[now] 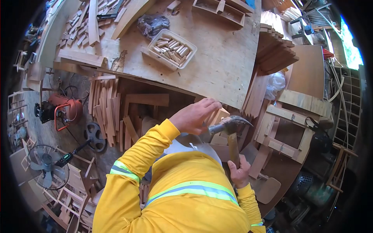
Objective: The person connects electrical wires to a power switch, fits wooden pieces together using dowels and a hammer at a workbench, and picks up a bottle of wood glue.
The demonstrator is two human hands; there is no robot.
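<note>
My right hand (239, 171) is wrapped round the wooden handle of a claw hammer (233, 148). The hammer stands roughly upright in the view, its metal head at the top and its claw pointing right. My left hand (197, 115) grips a pale wooden piece (220, 113) just beyond the hammer head, near the workbench's front edge. The fingers hide most of that piece, and I cannot tell whether the hammer touches it. Past my hands, on the plywood workbench (217, 66), sits a plastic tub (171, 64) of short wooden dowels.
Small wood offcuts (79, 31) and a crumpled plastic bag (153, 25) lie on the bench. A wooden frame (219, 13) is at its far side. Stacked boards (276, 50) stand right. On the left are a red compressor (66, 108) and a fan (47, 167).
</note>
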